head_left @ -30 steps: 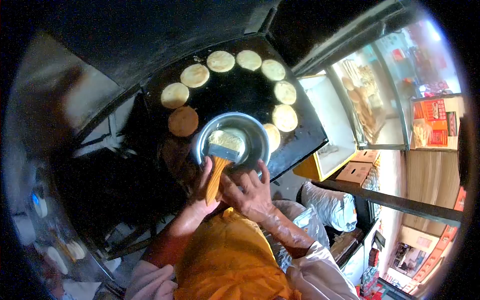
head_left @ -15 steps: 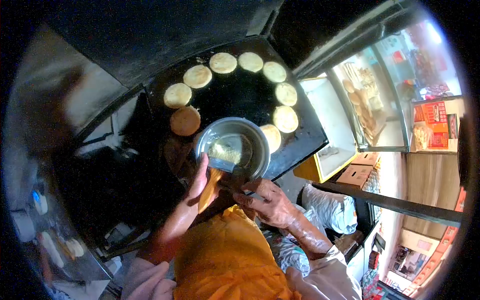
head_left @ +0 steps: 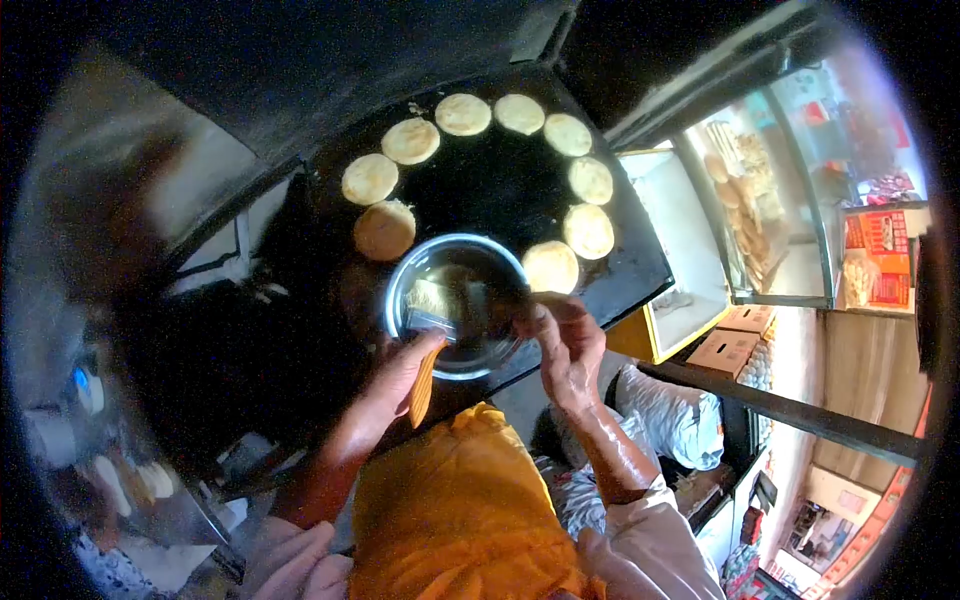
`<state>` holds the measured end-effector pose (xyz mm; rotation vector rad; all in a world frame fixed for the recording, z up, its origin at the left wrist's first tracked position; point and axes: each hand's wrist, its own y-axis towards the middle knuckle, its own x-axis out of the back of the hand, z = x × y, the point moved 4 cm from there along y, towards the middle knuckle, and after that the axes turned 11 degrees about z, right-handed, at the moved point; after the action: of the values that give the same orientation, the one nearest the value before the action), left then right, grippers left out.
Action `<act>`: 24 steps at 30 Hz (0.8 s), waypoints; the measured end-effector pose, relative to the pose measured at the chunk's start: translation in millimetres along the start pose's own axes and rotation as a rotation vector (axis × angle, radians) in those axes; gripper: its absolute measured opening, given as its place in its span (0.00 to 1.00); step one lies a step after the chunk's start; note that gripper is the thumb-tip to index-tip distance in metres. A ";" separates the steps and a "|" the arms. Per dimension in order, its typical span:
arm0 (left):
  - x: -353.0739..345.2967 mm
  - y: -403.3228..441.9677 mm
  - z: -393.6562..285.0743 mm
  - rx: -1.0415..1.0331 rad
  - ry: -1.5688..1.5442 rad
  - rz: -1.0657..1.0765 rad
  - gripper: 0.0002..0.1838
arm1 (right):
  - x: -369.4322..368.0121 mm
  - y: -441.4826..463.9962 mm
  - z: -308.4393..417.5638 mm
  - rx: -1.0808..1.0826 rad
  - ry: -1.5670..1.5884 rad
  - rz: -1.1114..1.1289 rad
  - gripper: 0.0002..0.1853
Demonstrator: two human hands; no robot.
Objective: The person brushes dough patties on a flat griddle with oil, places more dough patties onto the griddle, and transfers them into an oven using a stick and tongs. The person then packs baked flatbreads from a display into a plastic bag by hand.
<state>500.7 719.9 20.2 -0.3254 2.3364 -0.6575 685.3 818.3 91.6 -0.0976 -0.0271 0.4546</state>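
A round metal bowl point(head_left: 505, 357) hangs over the near edge of a dark griddle point(head_left: 470, 185). My left hand point(head_left: 405, 370) grips its near left side, with the thumb against a flat brush. The brush's orange wooden handle point(head_left: 423, 390) sticks out over the rim toward me, while its pale bristles point(head_left: 428, 297) lie inside the bowl. At the bowl's right rim, my right hand point(head_left: 570, 345) is closed, fingertips pinched on the edge. Several round flatbreads point(head_left: 410, 141) lie in a ring on the griddle, one point(head_left: 384, 230) browner than most.
Right of the griddle stands a white bin with a yellow edge point(head_left: 655, 335), beside a glass case point(head_left: 750, 200) holding breads. Cardboard boxes point(head_left: 725, 352) and a white wrapped bundle point(head_left: 668, 415) sit lower right. A dark metal bar point(head_left: 790, 410) crosses there.
My right hand has risen from below the bowl to its right rim. The bowl has shifted slightly left, and my left thumb now lies over the brush near its metal band.
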 end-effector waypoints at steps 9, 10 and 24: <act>10.9 19.5 4.3 0.092 0.045 -0.200 0.29 | 15.3 24.9 -3.7 -0.113 -0.039 -0.125 0.11; 4.3 21.2 0.2 0.064 0.046 -0.175 0.28 | 15.6 26.2 -8.1 -0.117 -0.041 -0.127 0.11; 22.8 37.4 -9.0 0.049 -0.075 -0.068 0.24 | 35.0 81.8 -59.4 -0.341 0.875 -0.141 0.07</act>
<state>475.8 745.7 -6.6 -0.4022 2.2425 -0.7219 683.8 901.5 24.5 -0.6188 0.7462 0.2328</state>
